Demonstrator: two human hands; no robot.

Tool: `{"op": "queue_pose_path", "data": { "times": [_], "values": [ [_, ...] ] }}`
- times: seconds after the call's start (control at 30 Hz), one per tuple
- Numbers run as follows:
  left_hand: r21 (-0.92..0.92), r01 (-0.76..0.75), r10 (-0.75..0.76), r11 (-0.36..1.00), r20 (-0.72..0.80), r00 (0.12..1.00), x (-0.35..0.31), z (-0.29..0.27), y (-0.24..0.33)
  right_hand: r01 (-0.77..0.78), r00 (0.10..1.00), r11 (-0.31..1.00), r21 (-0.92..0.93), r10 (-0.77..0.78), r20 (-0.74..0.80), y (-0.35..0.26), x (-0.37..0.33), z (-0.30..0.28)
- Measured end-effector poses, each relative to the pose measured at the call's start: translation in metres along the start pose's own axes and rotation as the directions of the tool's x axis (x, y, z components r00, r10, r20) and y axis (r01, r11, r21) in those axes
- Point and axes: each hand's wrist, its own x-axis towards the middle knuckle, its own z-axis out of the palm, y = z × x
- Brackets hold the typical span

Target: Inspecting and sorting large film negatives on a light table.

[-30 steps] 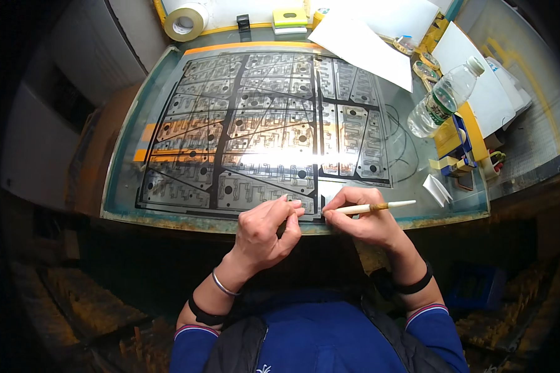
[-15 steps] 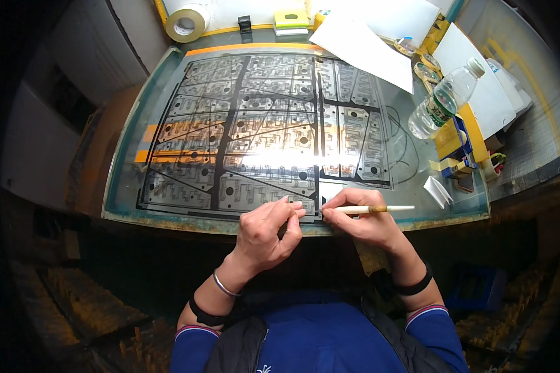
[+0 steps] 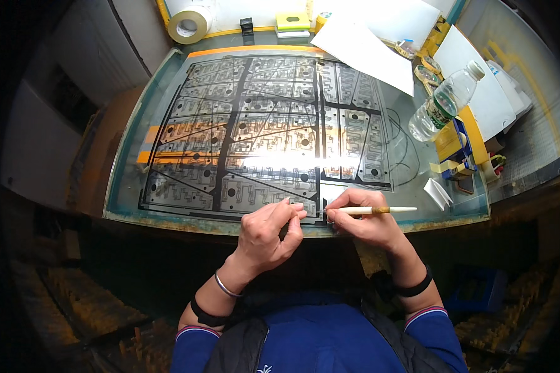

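My right hand (image 3: 365, 222) grips a slim white pen-like tool (image 3: 403, 209) with a brown band. Its rear end points right, and its thin tip points left, toward my left fingertips. My left hand (image 3: 269, 229) is just left of that tip, fingers bent and drawn in near the thumb. Whatever those fingers pinch, if anything, is too small to make out. Both hands are at the near edge of a large dark film sheet (image 3: 231, 192) patterned with circuit-like traces and black dots. It lies on a glass-topped table (image 3: 126, 186).
A clear water bottle (image 3: 448, 102) leans at the right, near a blue tape dispenser (image 3: 460, 165) and a folded white paper (image 3: 438, 194). White sheets (image 3: 370, 53), a tape roll (image 3: 188, 25), a black clip (image 3: 247, 26) and a yellow-green box (image 3: 292, 22) are along the back.
My right hand and the pen-like tool have shifted slightly to the right, away from my left fingertips. My left hand has barely moved.
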Motion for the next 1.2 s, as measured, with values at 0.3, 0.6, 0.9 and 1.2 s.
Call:
{"op": "queue_pose_path", "data": {
  "times": [0.3, 0.6, 0.9, 1.2],
  "values": [
    [-0.006, 0.004, -0.004, 1.000, 0.005, 1.000, 0.0006, 0.0000, 0.0005, 0.065, 0.997, 0.997, -0.050, -0.064, 0.037, 0.0022, 0.0001, -0.0017],
    [-0.002, -0.010, 0.010, 1.000, -0.024, 1.000, -0.0005, 0.0012, -0.0025, 0.118, 0.990, 0.988, -0.099, -0.110, 0.083, 0.0021, 0.0010, -0.0044],
    [-0.015, 0.004, -0.005, 1.000, -0.010, 1.000, -0.0004, 0.0006, -0.0012, 0.117, 0.991, 0.989, -0.088, -0.111, 0.073, -0.0002, 0.0016, -0.0049],
    [-0.014, 0.019, -0.019, 1.000, 0.001, 1.000, -0.0006, 0.0002, 0.0011, 0.051, 0.998, 0.997, -0.052, -0.048, 0.050, -0.0031, 0.0011, -0.0042]
  ]
}}
